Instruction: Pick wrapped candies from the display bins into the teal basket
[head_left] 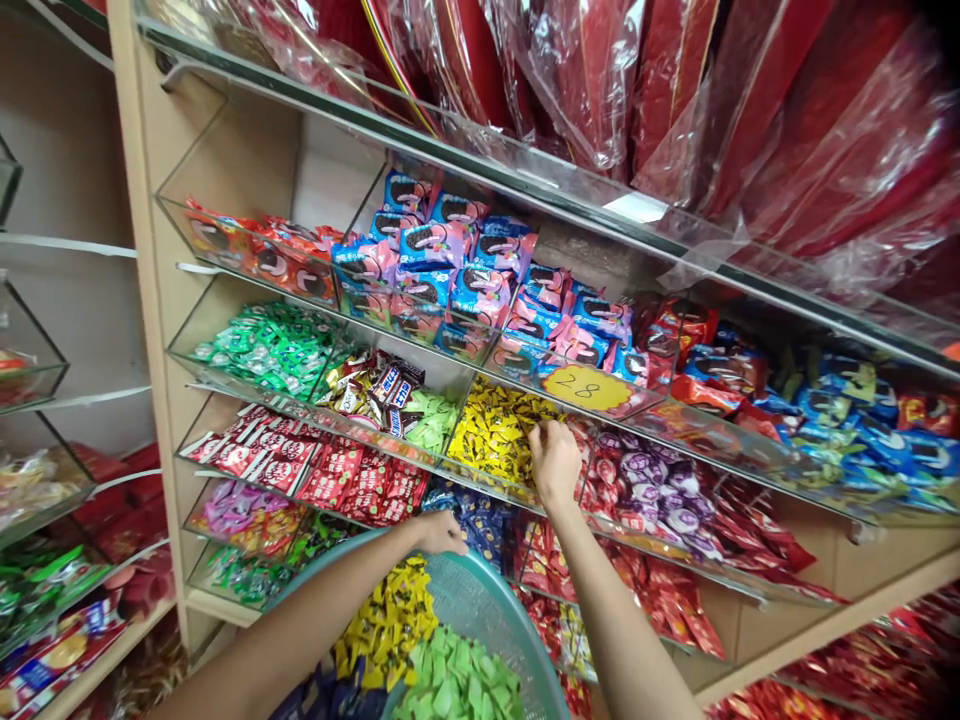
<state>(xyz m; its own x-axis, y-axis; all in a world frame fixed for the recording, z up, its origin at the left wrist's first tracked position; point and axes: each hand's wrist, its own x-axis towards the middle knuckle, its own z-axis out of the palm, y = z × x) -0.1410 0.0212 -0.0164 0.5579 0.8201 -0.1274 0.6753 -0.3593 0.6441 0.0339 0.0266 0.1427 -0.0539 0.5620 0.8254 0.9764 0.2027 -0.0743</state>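
My left hand [442,532] is closed on the far rim of a green plastic basket [466,592]. Inside the basket lie yellow-wrapped candies [390,620], light green-wrapped candies [461,675] and dark blue packets [326,695]. My right hand [556,460] reaches into a clear shelf bin, at the right side of a heap of yellow-wrapped candies [495,430]. Its fingers are curled together, and whatever they hold is hidden. Just right of that hand are purple-and-white round candies [664,480].
Clear-fronted shelves hold green candies [274,345], red packets [367,480] and blue-and-pink cookie packs [431,245]. A yellow price tag [579,387] marked 28 hangs above my right hand. The glass shelf edge [450,125] and plastic-wrapped red goods [675,90] are higher up.
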